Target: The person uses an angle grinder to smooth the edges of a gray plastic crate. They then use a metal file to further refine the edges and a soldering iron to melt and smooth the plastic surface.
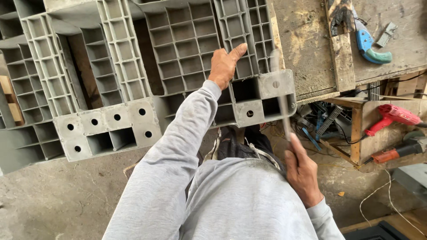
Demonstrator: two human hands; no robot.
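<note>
A grey plastic pallet (111, 80) lies upside down with its ribbed grid and hollow feet facing me. My left hand (224, 64) rests flat on its grid near the right corner foot (267, 100), thumb raised, holding nothing. My right hand (302, 171) grips the lower end of a thin metal rod (280, 93), which is motion-blurred and rises across the corner foot toward the workbench edge. Both arms wear grey sleeves.
A worn wooden workbench (311, 44) stands at the right, with a blue-and-green handled tool (369, 44) on it. Below it a shelf holds a red power tool (393, 115) and an orange one (396, 153), amid wires. Concrete floor (66, 200) lies beneath.
</note>
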